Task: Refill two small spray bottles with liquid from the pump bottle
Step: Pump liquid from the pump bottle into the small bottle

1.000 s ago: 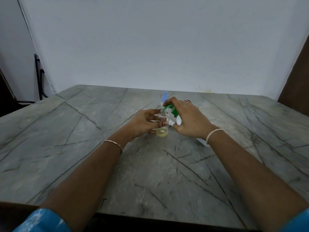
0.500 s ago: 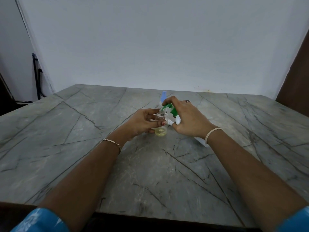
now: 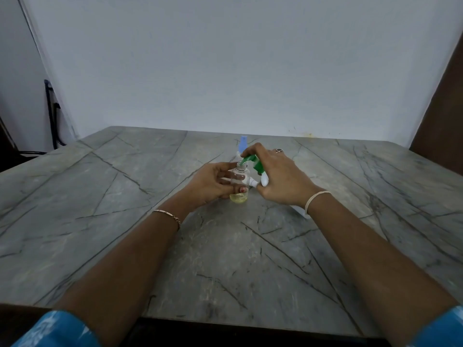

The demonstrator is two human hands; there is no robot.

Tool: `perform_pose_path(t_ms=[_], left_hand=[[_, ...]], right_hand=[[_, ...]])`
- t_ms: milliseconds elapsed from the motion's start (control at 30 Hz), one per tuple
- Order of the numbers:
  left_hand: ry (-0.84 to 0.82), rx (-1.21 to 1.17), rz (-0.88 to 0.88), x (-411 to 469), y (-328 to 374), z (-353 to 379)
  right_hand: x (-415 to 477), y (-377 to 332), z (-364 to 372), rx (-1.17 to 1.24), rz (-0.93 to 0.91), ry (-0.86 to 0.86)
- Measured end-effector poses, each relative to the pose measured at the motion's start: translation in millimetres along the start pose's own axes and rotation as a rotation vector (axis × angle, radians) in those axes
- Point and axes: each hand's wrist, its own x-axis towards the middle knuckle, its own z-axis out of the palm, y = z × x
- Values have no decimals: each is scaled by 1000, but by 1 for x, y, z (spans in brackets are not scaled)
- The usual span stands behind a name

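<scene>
A single wide-angle head-worn view looks forward and down, close over the grey veined stone table (image 3: 125, 221); the plain white wall (image 3: 225, 58) fills the upper frame.

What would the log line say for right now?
step: filling | left hand: holds clear bottle | right hand: grips pump bottle, green nozzle at its mouth | liquid: yellow, low | blue-capped bottle: behind

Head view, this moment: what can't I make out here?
- pump bottle: its body is hidden by the right hand; only the green pump head shows.
- blue-capped spray bottle: its body is behind the pump head and hands.
- small clear bottle, held by the left hand: any flow at its mouth is too small to see.
- white object: mostly under the right forearm, unidentifiable.
</scene>
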Motion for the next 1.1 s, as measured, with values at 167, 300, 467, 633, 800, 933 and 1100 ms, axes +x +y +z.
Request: perform_pose_path(t_ms=[167,300,467,633,800,933,1100], left_hand=[[3,10,5,0,-1,-1],[-4,8,4,-1,-1,-1],[-16,-16,-13,-1,1,-1],[-14,-14,-17,0,-1,-3],[-13,-1,-15,0,-1,-3],[-12,-6,-15,0,-1,-2],[-17,-19,-25,2,-3,-3]], right_hand=[[0,4,5,-61,-1,2],[-4,4,2,-52,0,0],[0,-1,1,-17,-12,30],[0,3,5,-64,-7,21],[-1,5,4,-56,-5,20],[2,3,5,-50,-5,31],[0,6,7,-72,-8,24]])
